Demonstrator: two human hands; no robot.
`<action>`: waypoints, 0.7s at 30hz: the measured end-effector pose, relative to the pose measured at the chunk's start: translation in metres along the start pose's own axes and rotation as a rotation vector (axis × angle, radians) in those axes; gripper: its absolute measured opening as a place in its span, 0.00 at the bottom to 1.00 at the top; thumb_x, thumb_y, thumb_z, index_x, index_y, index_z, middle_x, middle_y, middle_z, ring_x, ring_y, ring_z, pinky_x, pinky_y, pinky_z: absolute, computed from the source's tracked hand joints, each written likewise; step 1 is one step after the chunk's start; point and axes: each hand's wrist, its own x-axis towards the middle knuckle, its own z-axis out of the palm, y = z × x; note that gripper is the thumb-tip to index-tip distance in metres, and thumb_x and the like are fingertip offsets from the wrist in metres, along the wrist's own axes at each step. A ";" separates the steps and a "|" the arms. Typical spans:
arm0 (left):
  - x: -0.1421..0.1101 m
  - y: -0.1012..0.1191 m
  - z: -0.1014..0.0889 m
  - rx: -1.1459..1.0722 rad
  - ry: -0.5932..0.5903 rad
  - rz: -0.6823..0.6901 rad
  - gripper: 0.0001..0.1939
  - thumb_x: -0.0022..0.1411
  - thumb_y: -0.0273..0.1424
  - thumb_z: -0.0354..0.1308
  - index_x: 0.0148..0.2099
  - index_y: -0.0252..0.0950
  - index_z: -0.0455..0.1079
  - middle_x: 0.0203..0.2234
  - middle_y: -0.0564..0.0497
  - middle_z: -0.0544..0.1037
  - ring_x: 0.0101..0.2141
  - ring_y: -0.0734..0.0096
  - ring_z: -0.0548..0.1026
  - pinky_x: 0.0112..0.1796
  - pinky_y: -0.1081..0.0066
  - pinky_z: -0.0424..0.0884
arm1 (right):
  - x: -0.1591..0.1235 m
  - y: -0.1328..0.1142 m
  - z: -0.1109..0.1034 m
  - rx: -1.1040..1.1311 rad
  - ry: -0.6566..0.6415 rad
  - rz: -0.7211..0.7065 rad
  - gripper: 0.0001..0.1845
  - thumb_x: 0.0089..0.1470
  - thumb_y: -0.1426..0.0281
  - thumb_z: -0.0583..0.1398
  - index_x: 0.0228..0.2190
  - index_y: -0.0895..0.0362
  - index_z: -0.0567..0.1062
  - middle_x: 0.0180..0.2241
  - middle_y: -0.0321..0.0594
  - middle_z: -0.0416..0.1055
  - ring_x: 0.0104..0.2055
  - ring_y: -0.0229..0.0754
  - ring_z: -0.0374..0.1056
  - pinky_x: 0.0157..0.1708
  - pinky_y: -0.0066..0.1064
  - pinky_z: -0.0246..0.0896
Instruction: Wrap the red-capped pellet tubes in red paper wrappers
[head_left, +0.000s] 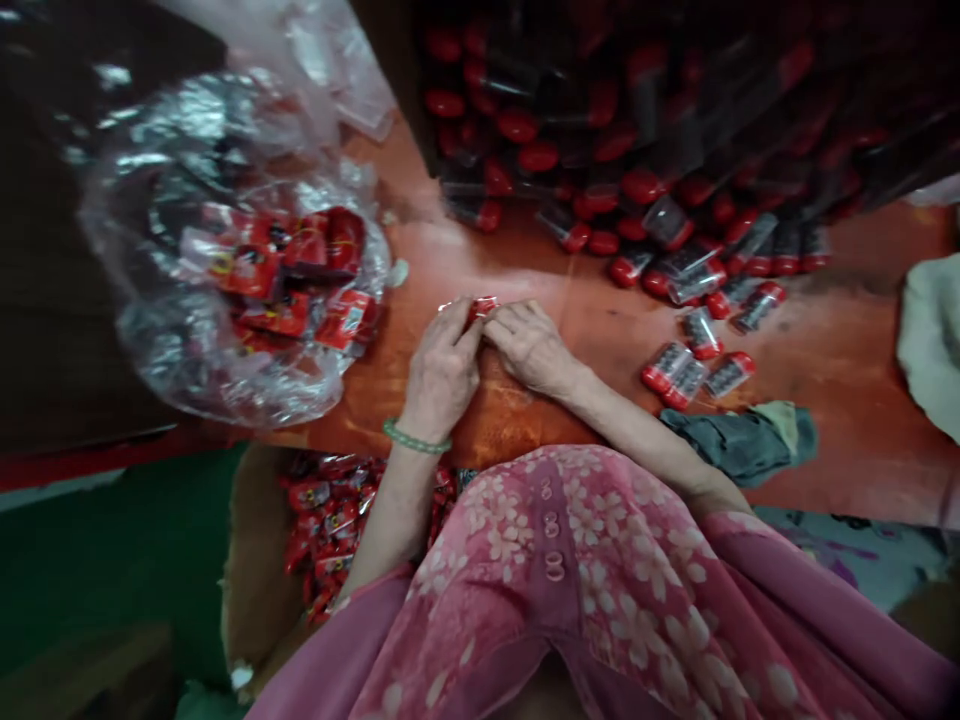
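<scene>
Both of my hands meet over the middle of the orange table. My left hand [444, 368], with a green bead bracelet [417, 437] on its wrist, has its fingers closed on a small red packet [484, 306]. Against the packet's other side press the curled fingers of my right hand [529, 345]. Most of the packet is hidden under the fingers; only its red, shiny upper part shows. To the right lie several small clear containers with red caps [729, 374], dark inside. Red packets [307, 270] fill a clear plastic bag on the left.
The clear plastic bag [247, 395] stands open on the table's left. A heap of red-capped containers [645, 185] spreads across the back right. A dark grey cloth [731, 445] lies near the front edge. Below, a cardboard box [259, 560] holds more red packets [330, 520].
</scene>
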 end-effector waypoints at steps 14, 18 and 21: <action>0.000 0.006 0.008 0.090 0.106 -0.023 0.13 0.70 0.37 0.56 0.45 0.37 0.80 0.31 0.44 0.78 0.33 0.63 0.72 0.35 0.65 0.67 | -0.157 0.039 -0.114 -0.233 -0.259 0.386 0.23 0.65 0.74 0.53 0.59 0.60 0.70 0.61 0.58 0.67 0.63 0.62 0.59 0.55 0.54 0.62; 0.004 0.014 0.001 0.096 0.053 -0.048 0.15 0.72 0.37 0.52 0.47 0.36 0.79 0.33 0.44 0.79 0.34 0.63 0.74 0.37 0.67 0.69 | -0.179 0.061 -0.098 -0.301 -0.247 0.373 0.24 0.63 0.72 0.55 0.60 0.57 0.71 0.63 0.54 0.68 0.63 0.64 0.59 0.53 0.56 0.64; 0.008 0.017 -0.004 0.100 0.021 -0.079 0.16 0.72 0.34 0.50 0.44 0.34 0.79 0.33 0.44 0.79 0.35 0.63 0.75 0.38 0.67 0.69 | -0.176 0.064 -0.090 -0.316 -0.172 0.344 0.21 0.67 0.69 0.53 0.57 0.58 0.73 0.61 0.53 0.70 0.60 0.60 0.63 0.54 0.53 0.65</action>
